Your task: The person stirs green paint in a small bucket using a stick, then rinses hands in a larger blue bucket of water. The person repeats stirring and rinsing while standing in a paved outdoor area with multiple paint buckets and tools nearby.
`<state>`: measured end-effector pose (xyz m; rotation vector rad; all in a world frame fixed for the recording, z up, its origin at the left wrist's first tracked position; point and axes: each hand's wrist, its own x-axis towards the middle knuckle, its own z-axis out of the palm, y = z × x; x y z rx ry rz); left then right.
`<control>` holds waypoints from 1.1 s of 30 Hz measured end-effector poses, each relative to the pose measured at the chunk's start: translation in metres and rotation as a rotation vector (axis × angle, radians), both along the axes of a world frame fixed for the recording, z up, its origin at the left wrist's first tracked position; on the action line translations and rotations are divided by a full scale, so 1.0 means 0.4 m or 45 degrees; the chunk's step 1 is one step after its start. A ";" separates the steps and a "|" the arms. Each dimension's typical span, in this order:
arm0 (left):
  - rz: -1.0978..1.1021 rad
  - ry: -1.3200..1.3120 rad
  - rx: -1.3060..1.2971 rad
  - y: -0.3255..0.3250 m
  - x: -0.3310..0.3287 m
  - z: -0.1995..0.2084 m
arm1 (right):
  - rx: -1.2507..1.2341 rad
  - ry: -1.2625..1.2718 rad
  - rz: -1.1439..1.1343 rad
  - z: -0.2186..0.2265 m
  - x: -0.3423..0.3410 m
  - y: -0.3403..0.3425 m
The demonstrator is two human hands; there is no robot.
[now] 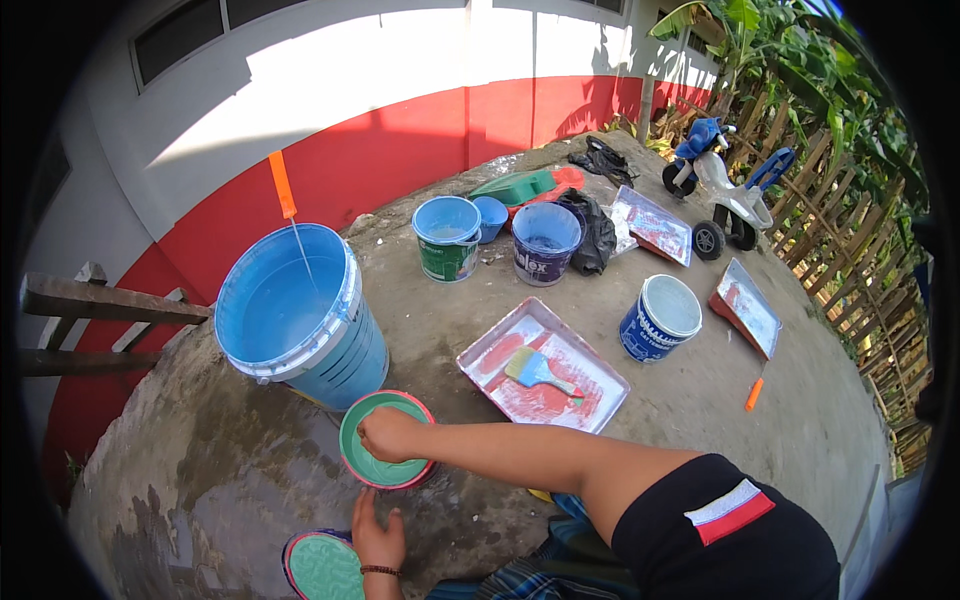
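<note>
Right hand, fingers curled, reaches inside red-rimmed bucket of green liquid on wet concrete; cannot tell whether it grips anything. Left hand, fingers spread, seemingly empty, at bucket's near side, perhaps steadying it. Beyond, blue pail props orange-handled tool, handle kept clear of contents. Paintbrush rests on paint tray, likely containing drips.
</note>
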<state>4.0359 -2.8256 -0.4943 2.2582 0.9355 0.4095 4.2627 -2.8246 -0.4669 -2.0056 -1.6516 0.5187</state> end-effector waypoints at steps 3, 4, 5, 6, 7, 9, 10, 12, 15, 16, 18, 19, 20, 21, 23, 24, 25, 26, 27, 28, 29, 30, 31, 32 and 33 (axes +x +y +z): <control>-0.012 -0.012 0.007 -0.001 -0.004 0.003 | -0.198 -0.156 0.069 -0.008 0.000 -0.002; -0.021 0.027 -0.009 -0.001 -0.005 0.004 | -0.316 -0.304 0.082 -0.011 0.004 -0.003; -0.014 0.054 -0.022 -0.001 -0.004 0.004 | -0.318 -0.235 0.161 -0.015 0.003 -0.005; 0.003 0.095 -0.038 -0.003 -0.008 0.005 | -0.190 -0.156 0.138 -0.018 0.007 -0.005; -0.010 0.119 -0.030 -0.004 -0.007 0.005 | -0.102 -0.009 0.212 -0.022 0.007 -0.007; 0.003 0.099 -0.028 -0.007 -0.010 0.006 | 0.049 0.035 -0.030 -0.028 0.013 -0.009; -0.020 0.039 0.001 -0.009 -0.009 0.007 | 0.058 -0.033 -0.035 -0.032 0.019 -0.010; -0.010 0.079 -0.023 -0.012 -0.010 0.009 | -0.058 -0.175 0.034 -0.040 0.028 -0.011; -0.035 0.071 -0.021 -0.015 -0.011 0.009 | -0.270 -0.249 0.371 -0.045 0.040 -0.006; -0.038 0.102 -0.034 -0.016 -0.013 0.010 | -0.159 -0.158 0.189 -0.042 0.042 -0.007; -0.035 0.074 -0.039 -0.017 -0.016 0.010 | 0.008 0.125 -0.067 -0.032 0.043 -0.009; -0.051 0.035 -0.026 -0.018 -0.019 0.011 | -0.010 0.013 -0.008 -0.026 0.037 -0.012; -0.025 0.085 -0.050 -0.019 -0.023 0.012 | -0.056 -0.053 0.006 -0.018 0.037 -0.016; -0.024 0.082 -0.052 -0.018 -0.024 0.013 | -0.104 -0.131 0.002 -0.014 0.029 -0.023; -0.039 0.079 -0.049 -0.016 -0.020 0.012 | -0.253 -0.221 0.034 -0.011 0.021 -0.038; -0.052 0.086 -0.042 -0.013 -0.020 0.012 | -0.243 -0.136 0.166 -0.013 0.016 -0.043; -0.049 0.137 -0.063 -0.012 -0.017 0.011 | -0.169 0.087 0.198 -0.018 0.016 -0.049; -0.072 0.102 -0.058 -0.012 -0.015 0.011 | -0.045 0.230 0.109 -0.022 0.015 -0.052; -0.070 0.105 -0.069 -0.010 -0.014 0.012 | 0.111 0.176 -0.038 -0.025 0.015 -0.055; -0.064 0.108 -0.076 -0.009 -0.014 0.014 | 0.052 0.046 -0.058 -0.026 0.020 -0.057; -0.071 0.103 -0.094 -0.008 -0.012 0.016 | 0.006 -0.048 -0.046 -0.026 0.020 -0.055; -0.063 0.106 -0.103 -0.006 -0.011 0.018 | -0.019 -0.177 -0.112 -0.025 0.028 -0.053; -0.058 0.096 -0.116 -0.004 -0.009 0.021 | -0.270 -0.277 0.064 -0.022 0.029 -0.050; -0.051 0.082 -0.133 -0.003 -0.007 0.023 | -0.252 -0.183 0.137 -0.018 0.035 -0.047; -0.047 0.073 -0.149 -0.003 -0.002 0.025 | -0.251 -0.117 0.187 -0.015 0.038 -0.043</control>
